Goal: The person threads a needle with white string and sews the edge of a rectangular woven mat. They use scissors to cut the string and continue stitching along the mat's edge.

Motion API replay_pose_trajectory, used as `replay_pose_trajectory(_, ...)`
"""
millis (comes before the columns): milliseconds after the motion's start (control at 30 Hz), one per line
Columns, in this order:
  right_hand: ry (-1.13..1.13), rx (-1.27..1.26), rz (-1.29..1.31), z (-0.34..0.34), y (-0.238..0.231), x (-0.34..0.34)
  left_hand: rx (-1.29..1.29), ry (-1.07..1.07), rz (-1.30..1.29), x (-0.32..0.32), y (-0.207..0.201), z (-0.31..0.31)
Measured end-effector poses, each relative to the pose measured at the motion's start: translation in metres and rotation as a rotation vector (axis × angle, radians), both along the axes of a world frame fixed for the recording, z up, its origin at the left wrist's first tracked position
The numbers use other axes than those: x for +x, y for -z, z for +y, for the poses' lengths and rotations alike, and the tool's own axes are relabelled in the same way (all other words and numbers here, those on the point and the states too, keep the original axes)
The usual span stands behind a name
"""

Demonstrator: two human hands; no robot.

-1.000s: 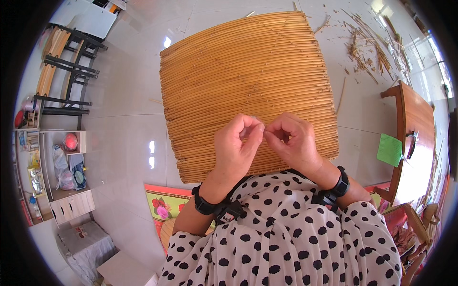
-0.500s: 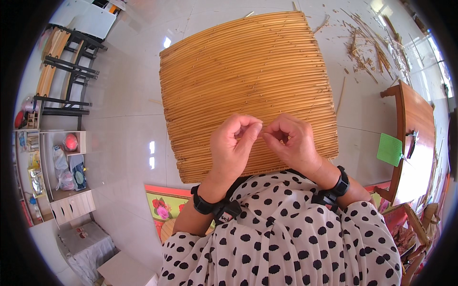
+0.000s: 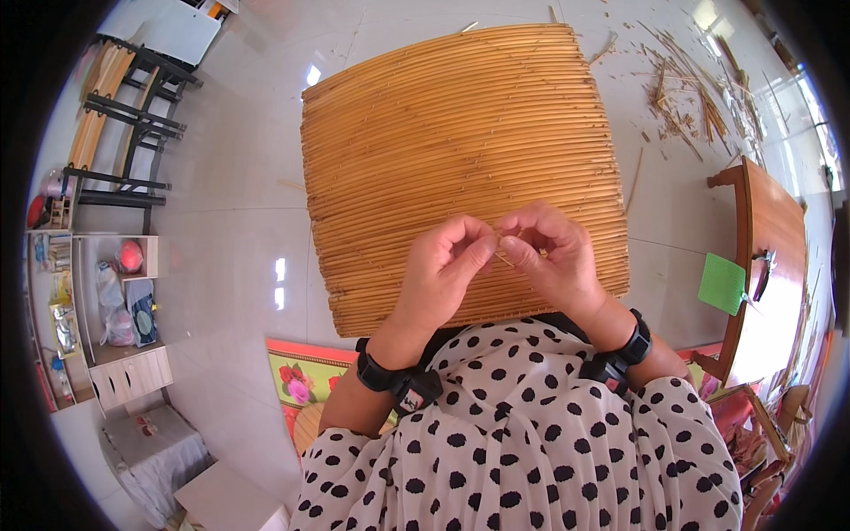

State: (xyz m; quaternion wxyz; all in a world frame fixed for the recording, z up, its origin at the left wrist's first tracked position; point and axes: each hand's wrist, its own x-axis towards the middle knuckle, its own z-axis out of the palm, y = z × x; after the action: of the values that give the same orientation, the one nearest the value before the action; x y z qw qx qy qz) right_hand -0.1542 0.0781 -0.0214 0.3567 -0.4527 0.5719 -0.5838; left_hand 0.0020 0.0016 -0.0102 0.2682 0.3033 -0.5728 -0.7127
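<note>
A broad mat (image 3: 460, 133) of yellow-brown stalks, laid side by side and stitched together, spreads out before me. Over its near part my left hand (image 3: 447, 265) is closed in a pinch, thumb against forefinger. Close beside it, my right hand (image 3: 553, 252) pinches too, and the fingertips of both almost meet. Something thin and pale seems to run between them, too fine to name against the stalks. Short stitch ends dot the mat's surface in slanting rows.
A small wooden table (image 3: 770, 257) at the right bears a green fly swatter (image 3: 722, 283) and a dark-handled tool (image 3: 766, 261). Loose stalk scraps (image 3: 686, 97) litter the floor at the far right. Shelves (image 3: 124, 310) and folded black-legged furniture (image 3: 133, 115) stand at the left.
My hands have shifted slightly right and come closer together at the fingertips. My right-hand fingers have turned and spread a little above the thumb. The mat appears slightly shifted in view.
</note>
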Motion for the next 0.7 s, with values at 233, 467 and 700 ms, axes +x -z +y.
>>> replay_pose_trajectory(233,-0.021,0.121,-0.051,-0.001,0.001,0.0,0.199,0.025,0.068,-0.002,0.004,0.004)
replay_pose_trajectory(467,0.008,0.154,-0.012,-0.002,0.003,0.0,0.12,0.002,0.019,-0.004,0.007,0.003)
replay_pose_trajectory(700,0.083,0.19,-0.18,-0.002,-0.005,-0.001,-0.061,-0.079,-0.049,-0.003,-0.003,0.002)
